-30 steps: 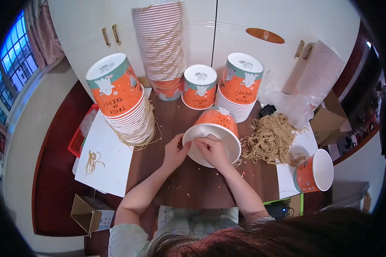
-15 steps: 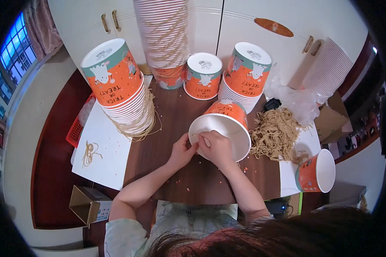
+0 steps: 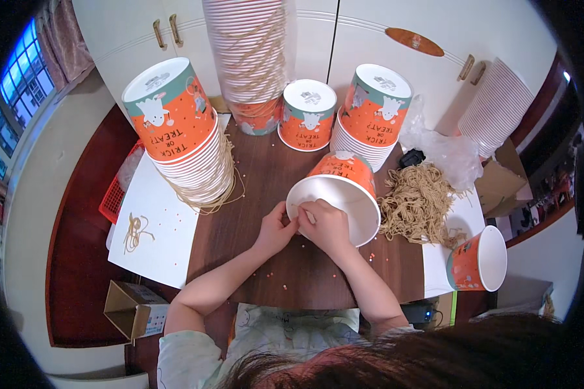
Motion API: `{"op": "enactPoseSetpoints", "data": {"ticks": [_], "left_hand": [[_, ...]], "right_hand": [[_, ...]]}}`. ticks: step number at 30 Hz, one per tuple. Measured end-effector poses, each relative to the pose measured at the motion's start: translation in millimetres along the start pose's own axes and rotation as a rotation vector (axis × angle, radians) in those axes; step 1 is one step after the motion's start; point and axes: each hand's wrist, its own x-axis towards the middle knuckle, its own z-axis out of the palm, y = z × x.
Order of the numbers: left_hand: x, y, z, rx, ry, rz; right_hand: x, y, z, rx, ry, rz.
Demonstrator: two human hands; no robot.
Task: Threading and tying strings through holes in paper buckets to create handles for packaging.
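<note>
An orange paper bucket (image 3: 363,202) with a white inside lies tilted on the brown table, its mouth toward me. My left hand (image 3: 277,229) is closed at the left side of its rim, the fingers going round the outside wall. My right hand (image 3: 326,225) reaches over the rim into the mouth, its fingertips pinched close to the left thumb. Whatever is between those fingertips is too small or hidden to name. Just right of the bucket lies a tangled heap of tan cord (image 3: 416,202).
Upside-down bucket stacks stand at left (image 3: 188,139) and back right (image 3: 373,117), with a single bucket (image 3: 308,117) between. Behind rises a tall wrapped stack (image 3: 253,58) with cords. Another bucket (image 3: 477,259) sits at the right edge. Loose cord (image 3: 136,232) lies on white board at left.
The bucket has shifted very slightly to the right. My right hand's fingers have moved a little at the rim; my left hand stays almost where it was.
</note>
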Motion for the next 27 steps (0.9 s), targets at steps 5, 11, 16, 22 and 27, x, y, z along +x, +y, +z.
{"op": "enactPoseSetpoints", "data": {"ticks": [5, 11, 16, 22, 27], "left_hand": [[-1, 1, 1, 0.107, 0.002, 0.039], [-3, 5, 1, 0.086, -0.03, 0.042], [-7, 7, -1, -0.051, -0.097, 0.168], [-9, 8, -14, -0.266, -0.183, 0.014], [-5, 20, -7, 0.033, -0.075, 0.152]], "right_hand": [[0, 0, 0, -0.011, -0.004, 0.006], [-1, -1, -1, 0.021, -0.042, -0.013], [-2, 0, 0, 0.028, -0.046, -0.05], [1, -2, -10, 0.033, -0.081, -0.024], [5, 4, -11, 0.07, -0.113, -0.061]]}}
